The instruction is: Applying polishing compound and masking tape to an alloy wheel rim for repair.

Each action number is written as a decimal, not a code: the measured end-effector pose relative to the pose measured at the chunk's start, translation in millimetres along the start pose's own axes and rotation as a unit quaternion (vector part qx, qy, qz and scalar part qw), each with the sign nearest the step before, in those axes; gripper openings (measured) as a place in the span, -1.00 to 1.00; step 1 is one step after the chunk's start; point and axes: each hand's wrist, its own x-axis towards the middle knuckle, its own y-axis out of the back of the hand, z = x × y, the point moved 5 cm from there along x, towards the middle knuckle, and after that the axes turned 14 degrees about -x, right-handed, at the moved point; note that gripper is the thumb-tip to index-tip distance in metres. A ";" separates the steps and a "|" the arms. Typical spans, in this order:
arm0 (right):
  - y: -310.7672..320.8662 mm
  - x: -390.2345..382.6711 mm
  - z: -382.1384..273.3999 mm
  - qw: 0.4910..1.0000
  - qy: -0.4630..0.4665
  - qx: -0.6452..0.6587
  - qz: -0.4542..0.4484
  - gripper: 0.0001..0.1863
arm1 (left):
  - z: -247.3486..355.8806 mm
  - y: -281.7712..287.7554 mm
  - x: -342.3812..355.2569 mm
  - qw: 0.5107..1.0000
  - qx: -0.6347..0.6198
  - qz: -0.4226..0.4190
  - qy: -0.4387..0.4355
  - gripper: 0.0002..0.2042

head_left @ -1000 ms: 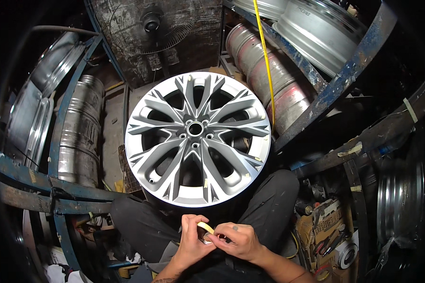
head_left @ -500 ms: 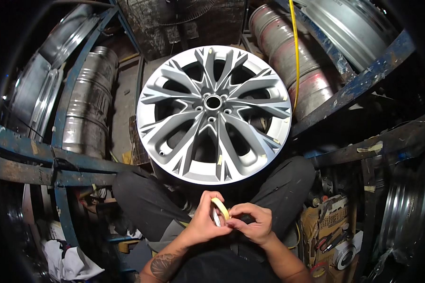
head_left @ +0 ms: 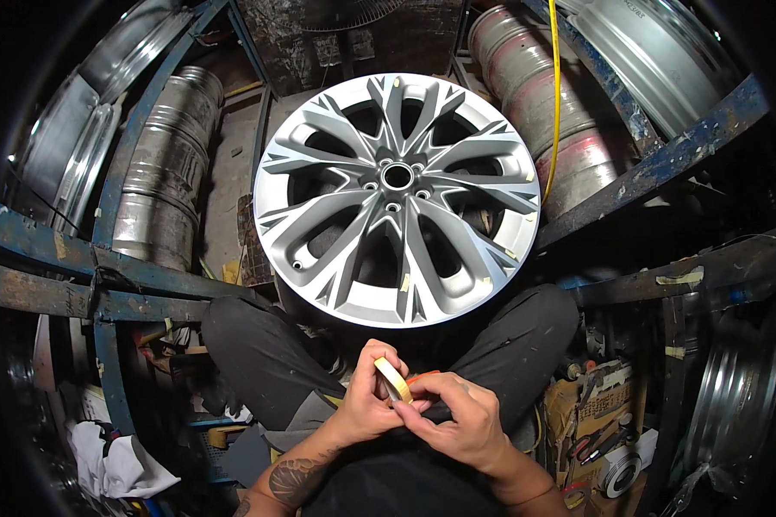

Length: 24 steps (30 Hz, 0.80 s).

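Observation:
In front of my lap, my left hand is closed round a narrow roll of yellow masking tape, which stands on edge and tilts. My right hand is closed too, its thumb and bent fingers pinched against the tape roll's lower right side. A slim orange thing shows behind the right fingers; I cannot make out its kind or whether it is held. Beyond both hands lies a silver and grey car wheel rim, face up. Several small yellow tape pieces stick to its spokes and outer edge.
Blue metal frames flank me, with ribbed steel drums beyond. More rims rest on both sides. A yellow hose hangs at the right. Low right, a cardboard box has scissors beside it; white cloth lies low left.
My right hand has moved in over the side of the tape roll. The orange thing has come into sight behind its fingers. The roll has shifted slightly left and up.

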 end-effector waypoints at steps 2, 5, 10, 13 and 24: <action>1.8 -0.4 -1.7 1.000 -0.002 -0.008 -0.002 -0.70 | -1.4 0.0 0.6 1.000 -0.006 0.000 0.009 -0.25; 1.3 -1.1 -2.5 1.000 -0.002 -0.019 -0.018 -0.66 | -5.3 4.2 2.0 1.000 -0.026 0.007 0.003 -0.17; 3.6 3.2 -10.8 0.996 -0.024 0.072 -0.052 -0.61 | -5.4 6.4 2.6 0.997 -0.031 -0.022 -0.072 -0.13; 2.0 -0.5 -10.7 0.998 -0.026 0.037 -0.044 -0.63 | -0.3 3.0 4.2 0.996 0.007 -0.038 -0.085 -0.16; -4.8 1.3 -17.1 0.997 0.054 -0.042 -0.039 -0.57 | 27.8 8.9 1.5 0.932 0.301 -0.045 -0.195 -0.22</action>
